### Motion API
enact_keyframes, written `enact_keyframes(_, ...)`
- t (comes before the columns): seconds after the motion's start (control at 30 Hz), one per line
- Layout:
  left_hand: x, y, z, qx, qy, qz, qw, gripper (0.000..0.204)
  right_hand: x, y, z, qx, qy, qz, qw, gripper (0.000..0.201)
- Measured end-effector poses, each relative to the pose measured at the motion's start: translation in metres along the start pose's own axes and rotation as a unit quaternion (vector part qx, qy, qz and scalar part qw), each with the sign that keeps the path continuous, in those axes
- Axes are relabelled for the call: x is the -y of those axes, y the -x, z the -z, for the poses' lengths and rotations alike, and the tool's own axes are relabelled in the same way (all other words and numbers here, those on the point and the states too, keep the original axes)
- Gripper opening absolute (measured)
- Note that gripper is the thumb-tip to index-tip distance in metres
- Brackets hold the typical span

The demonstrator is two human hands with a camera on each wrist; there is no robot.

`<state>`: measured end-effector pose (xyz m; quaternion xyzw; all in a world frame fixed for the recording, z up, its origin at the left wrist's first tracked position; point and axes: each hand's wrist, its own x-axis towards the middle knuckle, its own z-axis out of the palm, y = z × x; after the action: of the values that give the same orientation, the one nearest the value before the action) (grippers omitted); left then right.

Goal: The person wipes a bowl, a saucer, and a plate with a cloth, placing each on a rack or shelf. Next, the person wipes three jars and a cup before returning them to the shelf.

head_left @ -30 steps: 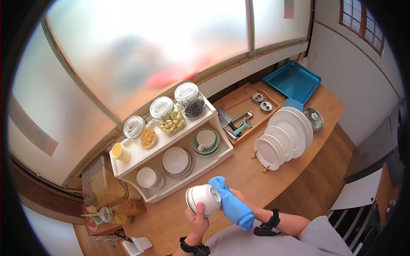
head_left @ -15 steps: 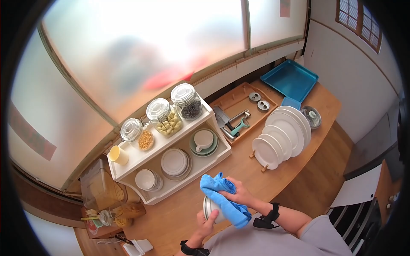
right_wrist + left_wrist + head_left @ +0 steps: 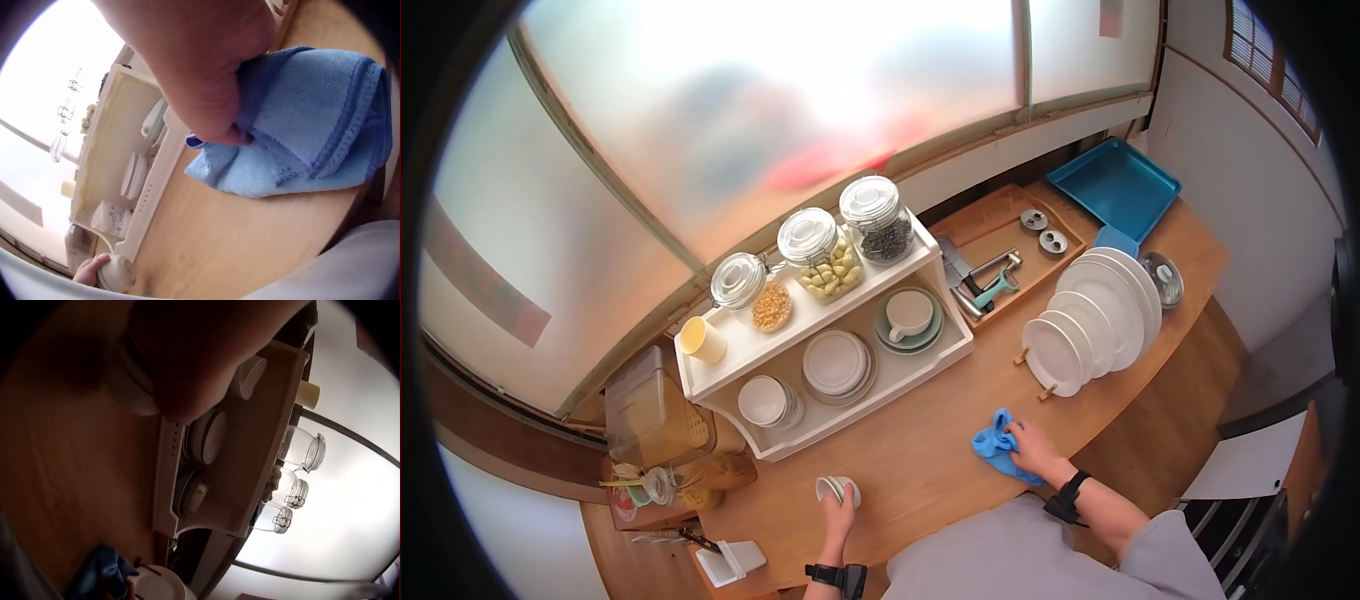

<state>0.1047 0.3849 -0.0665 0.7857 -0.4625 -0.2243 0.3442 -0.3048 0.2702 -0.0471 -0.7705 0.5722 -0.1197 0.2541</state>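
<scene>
Low over the front of the wooden table, my left hand [image 3: 837, 515] grips a small stack of white bowls [image 3: 855, 494] with dark-lined rims, tilted on their side. The right wrist view shows the bowls [image 3: 117, 274] from their base side, with thumb and fingers around them. Farther right, my right hand [image 3: 1037, 450] holds a bunched blue cloth [image 3: 994, 442] at the table's front edge. Up close, the cloth [image 3: 306, 119] hangs in folds from the fingers. In the left wrist view the forearm hides much of the bowls [image 3: 132, 394].
A white two-tier shelf [image 3: 785, 441] stands behind, with glass jars and a yellow cup on top, and bowls, plates and a mug below. To the right are a rack of white plates [image 3: 1090, 320], a wooden utensil tray [image 3: 985, 225] and a blue tray [image 3: 1115, 185].
The hands have parted: the right took the blue cloth off the bowls and moved right and down to the table edge. The left carried the bowls left, down towards the table.
</scene>
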Motion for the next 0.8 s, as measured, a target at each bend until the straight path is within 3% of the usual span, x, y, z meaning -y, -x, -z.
enact_keyframes(0.03,-0.002,0.0,0.007,-0.004,-0.127,-0.017,0.992,0.036,-0.001,0.001,-0.005,0.003,-0.003,0.002,1.0,0.041)
enact_keyframes(0.07,-0.005,0.0,0.012,-0.004,-0.129,-0.014,0.992,0.036,-0.003,0.003,-0.009,-0.021,-0.006,0.002,1.0,0.042)
enact_keyframes(0.13,-0.016,-0.003,0.02,0.06,-0.304,0.019,0.951,0.036,-0.001,0.004,-0.013,-0.044,-0.009,0.003,0.999,0.043)
enact_keyframes(0.17,-0.018,-0.003,0.022,0.06,-0.304,0.021,0.951,0.036,0.004,0.005,-0.013,-0.055,-0.003,-0.007,0.998,0.044)
enact_keyframes(0.23,-0.02,-0.004,0.023,0.044,-0.315,-0.047,0.947,0.035,0.006,0.006,-0.016,-0.066,0.003,-0.019,0.998,0.044)
enact_keyframes(0.43,-0.01,-0.009,0.009,0.038,-0.349,-0.087,0.932,0.033,-0.003,0.006,-0.022,-0.094,-0.006,-0.016,0.995,0.046)
enact_keyframes(0.57,-0.029,-0.009,0.018,0.063,-0.366,-0.077,0.925,0.032,-0.008,0.007,-0.027,-0.104,-0.011,-0.009,0.995,0.045)
enact_keyframes(0.63,-0.053,-0.013,0.024,-0.016,-0.279,-0.007,0.96,0.027,-0.009,0.008,-0.03,-0.11,-0.01,-0.012,0.994,0.045)
enact_keyframes(0.77,-0.111,-0.036,0.021,-0.045,-0.229,-0.062,0.97,0.021,-0.007,0.008,-0.025,-0.132,0.006,-0.004,0.991,0.043)
enact_keyframes(0.8,-0.117,-0.047,0.011,-0.025,-0.12,-0.071,0.99,0.02,-0.007,0.007,-0.024,-0.138,0.015,0.006,0.99,0.042)
